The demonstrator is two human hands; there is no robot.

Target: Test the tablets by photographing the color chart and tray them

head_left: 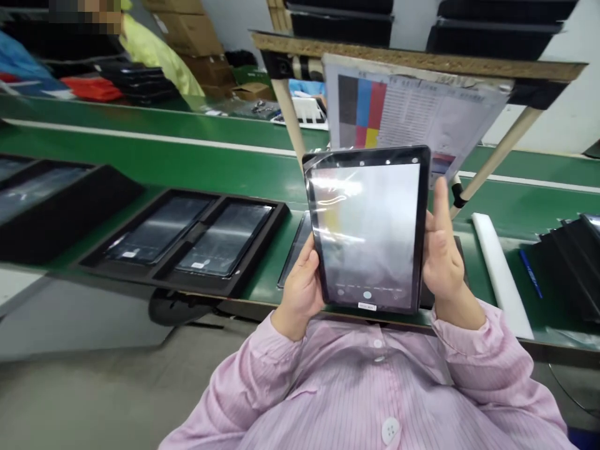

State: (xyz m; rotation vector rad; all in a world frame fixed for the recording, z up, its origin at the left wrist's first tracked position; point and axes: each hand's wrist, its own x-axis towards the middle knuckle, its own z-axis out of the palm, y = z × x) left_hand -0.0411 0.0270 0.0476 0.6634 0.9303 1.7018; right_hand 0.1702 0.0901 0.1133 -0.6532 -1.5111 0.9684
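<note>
A black-framed tablet [368, 231] stands nearly upright before my chest, its lit screen showing a camera view with a pale, blurred picture. My left hand [302, 284] grips its lower left edge, thumb at the front and fingers behind. Against the right edge rests my right hand [443, 259], one finger stretched upward and the others partly hidden behind the tablet. Beyond the tablet hangs a printed colour chart [360, 103] with grey, blue, red and yellow blocks. Another tablet [294, 250] lies on the bench, partly covered by my left hand and the held tablet.
A black foam tray [241, 284] with two tablets lies to the left on the green bench [244, 169]; another tray [60, 219] is farther left. A white foam strip [501, 275], blue pen [530, 274] and black stack [572, 269] are at right. Across the bench is a person in yellow [157, 53].
</note>
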